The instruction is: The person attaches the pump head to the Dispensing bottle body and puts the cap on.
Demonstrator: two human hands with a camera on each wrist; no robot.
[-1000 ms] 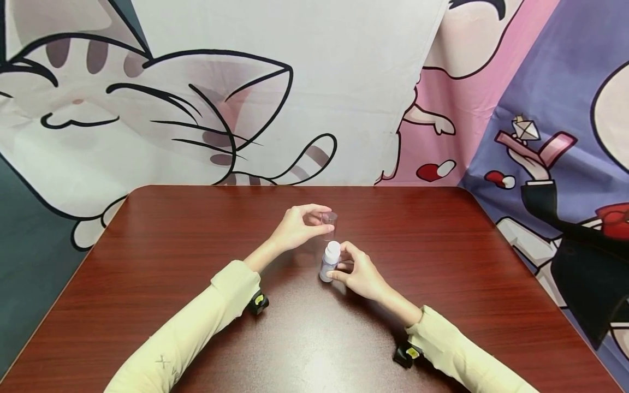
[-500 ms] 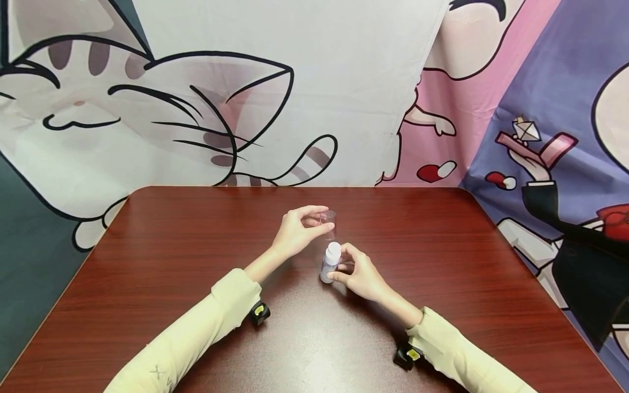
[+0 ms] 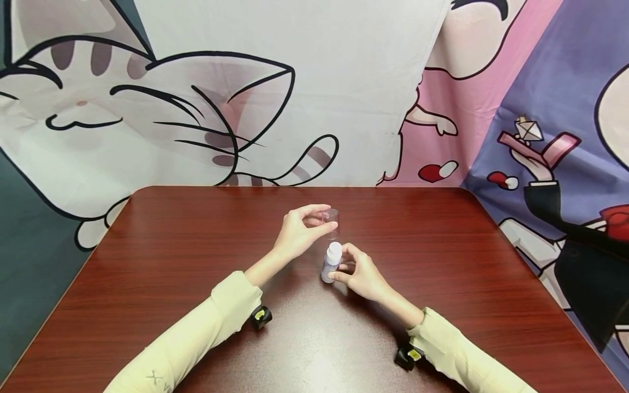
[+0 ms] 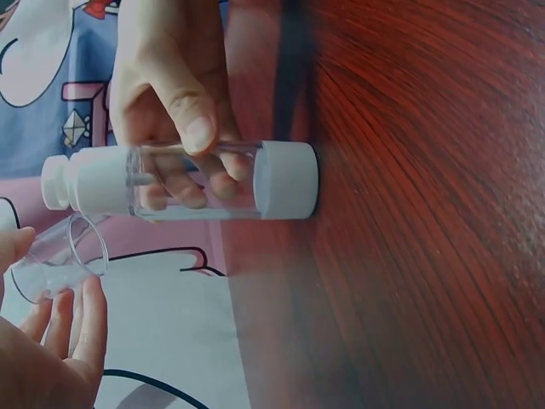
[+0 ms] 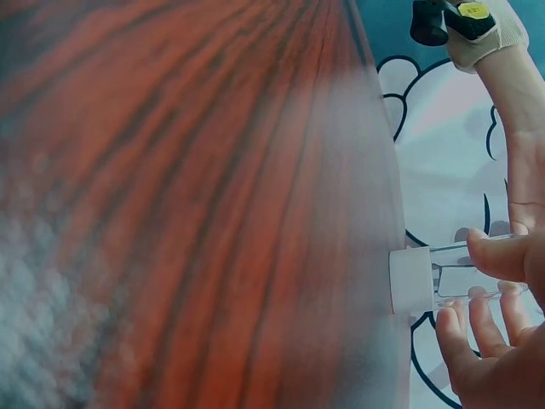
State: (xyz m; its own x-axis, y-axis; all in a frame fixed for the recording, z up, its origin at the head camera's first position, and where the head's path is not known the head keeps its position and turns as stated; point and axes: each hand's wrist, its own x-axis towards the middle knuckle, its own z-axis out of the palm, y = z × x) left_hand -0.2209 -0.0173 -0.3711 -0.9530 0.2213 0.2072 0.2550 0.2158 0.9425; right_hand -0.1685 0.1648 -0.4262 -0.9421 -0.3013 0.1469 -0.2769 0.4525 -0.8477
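A small pump bottle [image 4: 200,181] with a clear body, white base and white pump top stands upright on the table. My right hand [image 3: 362,275] grips its clear body from the right, thumb in front and fingers behind. Up and behind the pump top, my left hand [image 3: 301,232] pinches a clear cylindrical cap [image 3: 332,224] between thumb and fingers. In the left wrist view the cap [image 4: 61,258] is off the bottle, its open rim close beside the white pump top. The right wrist view shows the white base [image 5: 412,281] against the tabletop.
The reddish-brown wooden table [image 3: 196,229] has a glossy surface with a bright reflection in front. Behind it hangs a cartoon-printed cloth [image 3: 344,82]. Each wrist carries a black camera, such as the left one [image 3: 261,316].
Hardly anything moves. The cap shifts very slightly in my left hand's pinch, still above and behind the bottle. My right hand keeps its grip on the bottle.
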